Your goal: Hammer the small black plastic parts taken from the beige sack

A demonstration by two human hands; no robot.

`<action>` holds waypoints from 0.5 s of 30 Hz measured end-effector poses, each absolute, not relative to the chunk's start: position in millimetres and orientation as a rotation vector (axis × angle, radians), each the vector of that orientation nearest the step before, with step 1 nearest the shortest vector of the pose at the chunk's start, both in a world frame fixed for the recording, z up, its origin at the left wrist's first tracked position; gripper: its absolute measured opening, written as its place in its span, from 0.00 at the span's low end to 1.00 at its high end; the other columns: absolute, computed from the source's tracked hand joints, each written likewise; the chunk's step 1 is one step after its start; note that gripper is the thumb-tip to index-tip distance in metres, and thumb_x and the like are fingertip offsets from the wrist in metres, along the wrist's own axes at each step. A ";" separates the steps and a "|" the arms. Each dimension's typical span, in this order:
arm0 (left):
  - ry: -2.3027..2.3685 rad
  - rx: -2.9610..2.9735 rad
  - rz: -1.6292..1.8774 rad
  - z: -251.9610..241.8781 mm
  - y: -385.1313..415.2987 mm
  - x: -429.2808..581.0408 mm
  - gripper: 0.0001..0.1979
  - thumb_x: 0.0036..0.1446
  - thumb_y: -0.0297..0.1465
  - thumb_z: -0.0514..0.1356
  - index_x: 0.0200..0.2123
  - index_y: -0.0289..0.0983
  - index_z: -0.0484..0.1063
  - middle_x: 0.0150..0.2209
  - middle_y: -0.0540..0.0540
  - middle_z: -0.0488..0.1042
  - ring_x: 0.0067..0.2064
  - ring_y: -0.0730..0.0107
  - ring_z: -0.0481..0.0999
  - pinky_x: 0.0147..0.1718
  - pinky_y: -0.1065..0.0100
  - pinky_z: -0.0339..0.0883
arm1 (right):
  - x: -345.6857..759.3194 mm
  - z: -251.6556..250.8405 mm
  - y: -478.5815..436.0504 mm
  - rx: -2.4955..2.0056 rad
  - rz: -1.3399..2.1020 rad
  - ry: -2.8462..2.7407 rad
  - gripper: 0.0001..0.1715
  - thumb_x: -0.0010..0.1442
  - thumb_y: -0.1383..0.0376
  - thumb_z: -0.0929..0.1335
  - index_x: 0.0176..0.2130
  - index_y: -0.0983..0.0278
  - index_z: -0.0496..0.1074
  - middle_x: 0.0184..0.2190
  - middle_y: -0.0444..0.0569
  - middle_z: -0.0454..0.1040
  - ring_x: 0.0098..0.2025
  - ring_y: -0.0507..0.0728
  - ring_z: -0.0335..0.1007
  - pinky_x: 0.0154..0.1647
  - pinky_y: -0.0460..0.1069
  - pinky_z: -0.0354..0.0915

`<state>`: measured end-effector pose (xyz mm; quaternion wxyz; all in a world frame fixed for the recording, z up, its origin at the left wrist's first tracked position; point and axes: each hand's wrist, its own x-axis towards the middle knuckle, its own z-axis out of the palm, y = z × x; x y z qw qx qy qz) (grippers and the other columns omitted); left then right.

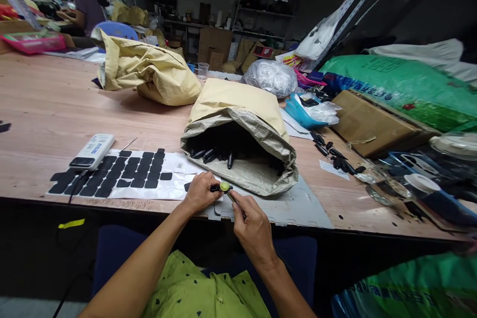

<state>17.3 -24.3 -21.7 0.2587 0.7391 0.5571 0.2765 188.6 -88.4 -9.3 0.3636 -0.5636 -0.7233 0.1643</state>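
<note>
My left hand (201, 192) is closed on a small black part (215, 188) at the table's front edge. My right hand (253, 223) grips a thin, dark, stick-like tool (231, 196), whose tip meets the black part. A round yellow-green piece (224, 186) shows between the hands; which of the two it belongs to, I cannot tell. Just beyond them lies an open beige sack (238, 97), its mouth toward me, with several slim black parts (230, 160) inside. Left of my left hand, black rounded patches (139, 169) cover white backing sheets.
A white electronic device (93, 151) with a cable stands at left. Another beige sack (164, 74) lies behind it. On the right are loose black parts (337, 156), a cardboard box (380, 121) and a green sack (402, 79). A person (87, 7) sits at far left.
</note>
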 end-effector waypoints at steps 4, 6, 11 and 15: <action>1.510 2.005 0.752 -20.8 -24.4 17.2 0.08 0.52 0.30 0.66 0.37 0.42 0.81 0.30 0.50 0.70 0.38 0.66 0.69 0.38 0.66 0.61 | 193.3 -9.8 -79.4 -1.451 0.416 -1.814 0.20 0.66 0.64 0.61 0.53 0.60 0.74 0.46 0.51 0.77 0.47 0.57 0.73 0.50 0.51 0.68; 1.517 2.003 0.747 -20.0 -24.8 17.3 0.08 0.51 0.31 0.66 0.37 0.41 0.81 0.30 0.50 0.70 0.38 0.66 0.69 0.39 0.65 0.62 | 201.3 -7.7 -64.0 -1.462 0.341 -1.792 0.20 0.65 0.64 0.61 0.53 0.60 0.74 0.46 0.52 0.76 0.48 0.57 0.72 0.50 0.51 0.67; 1.525 2.000 0.735 -20.7 -23.8 17.1 0.07 0.51 0.30 0.65 0.36 0.40 0.81 0.31 0.49 0.71 0.38 0.66 0.69 0.40 0.64 0.62 | 222.8 -17.8 -20.5 -1.768 -0.037 -1.758 0.19 0.62 0.67 0.63 0.50 0.60 0.76 0.40 0.50 0.75 0.39 0.56 0.68 0.39 0.49 0.61; 1.499 2.004 0.760 -18.3 -23.3 14.7 0.06 0.52 0.30 0.66 0.35 0.40 0.80 0.31 0.49 0.72 0.39 0.65 0.70 0.42 0.63 0.63 | 224.6 -35.3 -9.1 -1.860 -0.309 -1.857 0.18 0.62 0.70 0.63 0.47 0.62 0.77 0.34 0.51 0.72 0.37 0.57 0.62 0.37 0.51 0.55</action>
